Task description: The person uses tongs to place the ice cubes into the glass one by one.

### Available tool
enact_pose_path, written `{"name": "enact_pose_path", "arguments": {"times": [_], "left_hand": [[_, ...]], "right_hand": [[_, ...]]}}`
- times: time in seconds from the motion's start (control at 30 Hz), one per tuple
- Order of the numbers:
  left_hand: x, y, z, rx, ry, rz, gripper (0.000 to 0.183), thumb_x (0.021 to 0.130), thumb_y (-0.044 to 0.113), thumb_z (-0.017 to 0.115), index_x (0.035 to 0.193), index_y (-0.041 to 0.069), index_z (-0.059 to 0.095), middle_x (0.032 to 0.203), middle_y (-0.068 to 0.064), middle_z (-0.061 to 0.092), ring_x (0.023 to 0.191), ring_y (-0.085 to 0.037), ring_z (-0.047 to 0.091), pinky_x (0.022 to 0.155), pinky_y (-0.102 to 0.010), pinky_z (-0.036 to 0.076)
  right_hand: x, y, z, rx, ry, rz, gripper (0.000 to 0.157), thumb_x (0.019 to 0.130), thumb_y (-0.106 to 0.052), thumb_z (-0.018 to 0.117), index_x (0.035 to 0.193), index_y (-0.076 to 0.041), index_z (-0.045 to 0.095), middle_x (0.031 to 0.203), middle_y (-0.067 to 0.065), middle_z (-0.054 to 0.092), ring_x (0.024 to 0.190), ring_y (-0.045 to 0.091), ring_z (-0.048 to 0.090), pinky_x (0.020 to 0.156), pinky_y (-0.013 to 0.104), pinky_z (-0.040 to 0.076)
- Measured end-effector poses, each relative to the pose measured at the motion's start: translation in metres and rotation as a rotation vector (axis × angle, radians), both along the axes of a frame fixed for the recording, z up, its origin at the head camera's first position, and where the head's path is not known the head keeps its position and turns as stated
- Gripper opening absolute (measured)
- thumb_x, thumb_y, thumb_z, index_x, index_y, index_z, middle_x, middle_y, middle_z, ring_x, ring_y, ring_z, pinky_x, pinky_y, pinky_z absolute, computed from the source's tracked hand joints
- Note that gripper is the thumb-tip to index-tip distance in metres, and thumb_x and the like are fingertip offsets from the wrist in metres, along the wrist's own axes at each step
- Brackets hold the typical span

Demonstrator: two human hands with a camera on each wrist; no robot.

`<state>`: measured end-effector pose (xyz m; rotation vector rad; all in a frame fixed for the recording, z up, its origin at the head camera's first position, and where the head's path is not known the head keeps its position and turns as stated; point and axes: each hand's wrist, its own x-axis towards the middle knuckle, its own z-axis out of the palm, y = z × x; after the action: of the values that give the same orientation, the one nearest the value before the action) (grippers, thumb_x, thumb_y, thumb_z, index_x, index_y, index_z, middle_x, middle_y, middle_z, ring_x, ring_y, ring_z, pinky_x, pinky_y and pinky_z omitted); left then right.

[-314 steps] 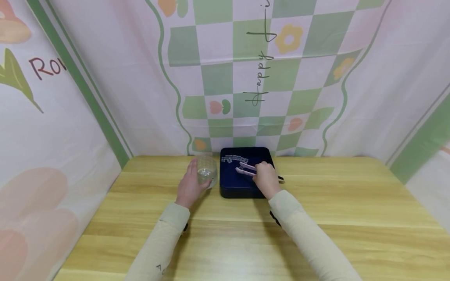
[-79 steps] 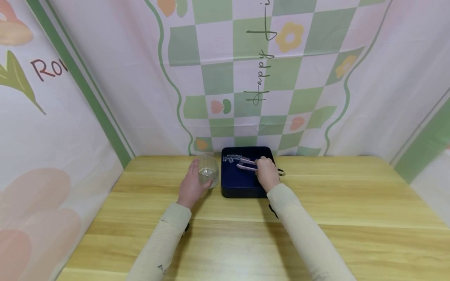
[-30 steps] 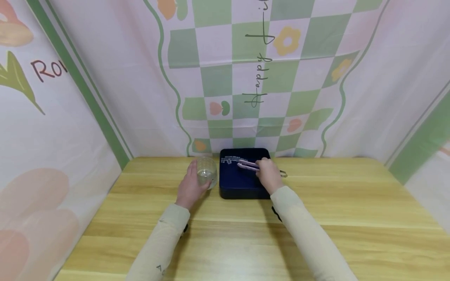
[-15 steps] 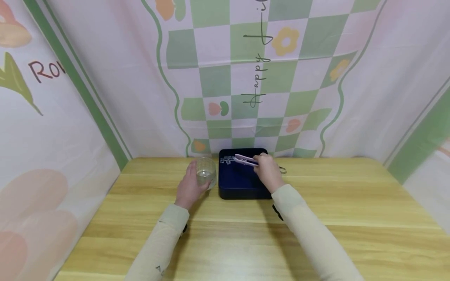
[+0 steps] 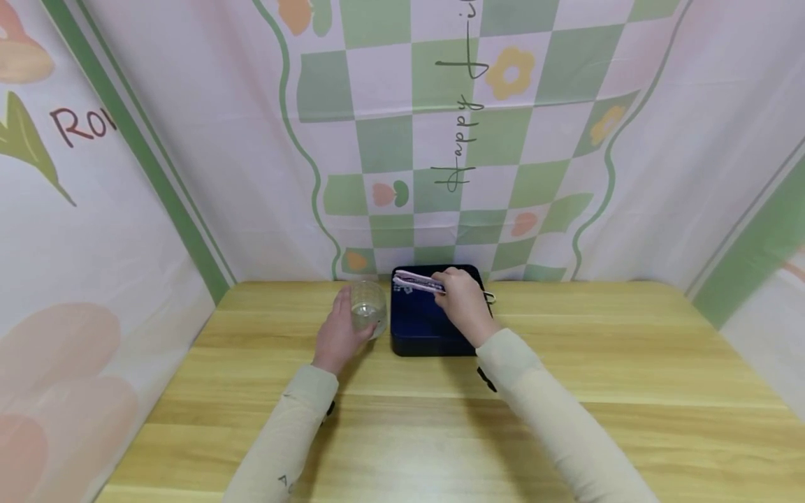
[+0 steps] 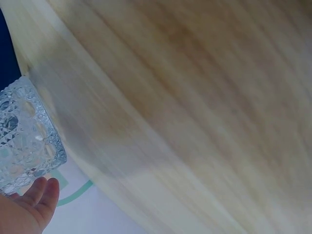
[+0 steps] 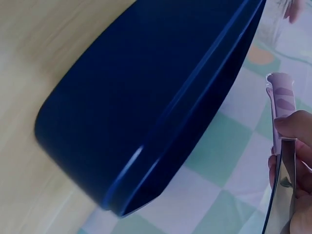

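Note:
My left hand (image 5: 339, 335) holds a clear patterned glass (image 5: 367, 311) upright on the table, thumb on its near side. In the left wrist view the glass (image 6: 29, 131) shows cut, faceted walls, and some fingers (image 6: 48, 197) are seen beside it. My right hand (image 5: 462, 300) grips pink-tipped metal tongs (image 5: 418, 281) over the back left part of a dark blue box (image 5: 434, 321). The tongs (image 7: 283, 100) have their tips close together in the right wrist view; whether anything small is between them I cannot tell. White markings show on the box, partly covered by the tongs.
The box stands just right of the glass, near the back edge of the wooden table (image 5: 415, 433). A printed curtain (image 5: 390, 140) with green and white checks hangs right behind it. Another curtain (image 5: 94, 279) runs along the left side.
The tongs have moved left and slightly back over the box, towards the glass. Their arms, apart 2.6 seconds ago, are now close together. My left hand and the glass have stayed put.

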<state>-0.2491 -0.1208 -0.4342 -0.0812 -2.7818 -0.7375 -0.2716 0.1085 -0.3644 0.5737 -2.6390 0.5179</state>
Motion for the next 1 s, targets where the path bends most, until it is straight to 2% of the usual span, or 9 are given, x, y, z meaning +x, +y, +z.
{"name": "enact_pose_path", "arguments": {"times": [0.13, 0.6, 1.0], "left_hand": [[0.000, 0.000, 0.000, 0.001, 0.007, 0.000, 0.090, 0.080, 0.034, 0.075, 0.147, -0.001, 0.024, 0.145, -0.021, 0.041, 0.109, -0.040, 0.062, 0.087, -0.050, 0.057], [-0.003, -0.002, -0.004, -0.003, 0.004, -0.011, 0.093, 0.081, 0.035, 0.074, 0.149, -0.001, 0.021, 0.148, -0.020, 0.038, 0.111, -0.038, 0.061, 0.091, -0.047, 0.056], [-0.002, -0.003, -0.004, 0.010, -0.011, -0.001, 0.093, 0.080, 0.034, 0.075, 0.149, 0.002, 0.021, 0.148, -0.018, 0.039, 0.110, -0.038, 0.061, 0.090, -0.047, 0.057]], "right_hand": [[0.005, -0.009, 0.002, -0.002, 0.031, 0.037, 0.027, 0.079, -0.004, 0.074, 0.105, -0.001, 0.071, 0.099, 0.016, 0.070, 0.089, 0.030, 0.065, 0.078, 0.040, 0.058], [0.016, -0.030, -0.001, -0.010, 0.044, 0.132, 0.026, 0.077, -0.002, 0.075, 0.103, -0.001, 0.071, 0.097, 0.014, 0.070, 0.087, 0.027, 0.066, 0.074, 0.036, 0.060], [0.018, -0.036, -0.006, 0.036, 0.011, 0.135, 0.028, 0.077, -0.002, 0.076, 0.104, -0.001, 0.071, 0.102, 0.014, 0.070, 0.093, 0.027, 0.066, 0.080, 0.036, 0.060]]}}
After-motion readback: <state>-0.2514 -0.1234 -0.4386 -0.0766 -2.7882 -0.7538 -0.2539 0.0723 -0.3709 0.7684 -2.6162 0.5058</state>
